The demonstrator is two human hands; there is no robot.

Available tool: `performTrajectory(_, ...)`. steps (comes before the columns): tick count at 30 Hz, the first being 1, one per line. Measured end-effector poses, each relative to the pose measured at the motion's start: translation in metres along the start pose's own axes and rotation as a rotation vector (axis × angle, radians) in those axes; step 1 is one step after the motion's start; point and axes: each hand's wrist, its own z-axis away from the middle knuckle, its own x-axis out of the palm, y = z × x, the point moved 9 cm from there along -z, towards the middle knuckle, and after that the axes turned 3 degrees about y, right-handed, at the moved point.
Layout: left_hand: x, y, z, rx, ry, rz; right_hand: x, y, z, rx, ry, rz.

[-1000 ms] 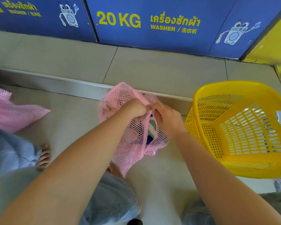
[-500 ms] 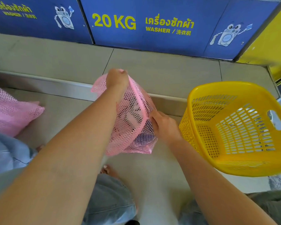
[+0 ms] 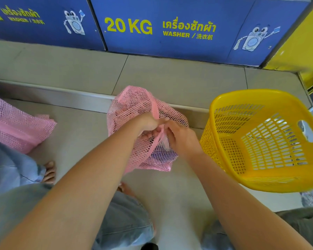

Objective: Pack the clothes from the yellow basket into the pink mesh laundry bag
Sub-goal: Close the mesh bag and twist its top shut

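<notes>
Both hands at the bag's mouth

Now the left hand (image 3: 146, 123) and right hand (image 3: 181, 139) meet over the bag (image 3: 134, 105), which is held above the tiled floor (image 3: 79, 138) in front of the washers (image 3: 170, 29). Left fingers are closed on the pink trim at its opening; right fingers pinch the same trim just beside them. Dark clothes (image 3: 159, 154) show through the mesh low in the bag. To the right, near the bag, stands the basket (image 3: 260, 141), tilted, with no clothes seen inside. A second pink mesh bag (image 3: 13, 127) lies at the far left.
</notes>
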Motion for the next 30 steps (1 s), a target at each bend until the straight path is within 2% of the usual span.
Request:
performTrajectory(6, 0.001, 0.000, 0.000, 0.014, -0.028, -0.022, 0.005, -0.003, 0.001, -0.023, -0.016, 0.007)
performTrajectory(10, -0.024, 0.006, -0.006, 0.076, 0.186, 0.101, 0.008, -0.011, -0.001, -0.073, -0.044, 0.019)
performTrajectory(14, -0.056, 0.010, -0.012, 0.137, 0.357, 0.306, 0.047, -0.030, 0.022, -0.151, -0.270, 0.078)
performTrajectory(18, -0.077, 0.008, -0.013, 0.165, 0.456, 0.302, 0.090, -0.035, 0.067, -0.144, -0.530, 0.142)
performTrajectory(20, -0.071, 0.007, -0.011, 0.138, 0.316, 0.177, 0.089, -0.019, 0.074, -0.008, -0.535, 0.140)
performTrajectory(23, -0.035, -0.013, 0.003, 0.006, -0.083, -0.142, 0.070, 0.009, 0.064, 0.159, -0.419, 0.153)
performTrajectory(24, -0.027, -0.024, 0.004, -0.036, -0.165, -0.217, 0.061, 0.015, 0.058, 0.183, -0.378, 0.176)
performTrajectory(25, -0.024, -0.034, -0.001, -0.055, -0.173, -0.259, 0.054, 0.021, 0.050, 0.211, -0.340, 0.193)
performTrajectory(27, -0.037, -0.048, -0.015, -0.039, 0.034, -0.260, 0.043, 0.031, 0.035, 0.286, -0.279, 0.176)
performTrajectory(30, -0.074, -0.071, -0.010, -0.061, 0.523, -0.160, 0.032, 0.040, 0.010, 0.380, -0.166, 0.129)
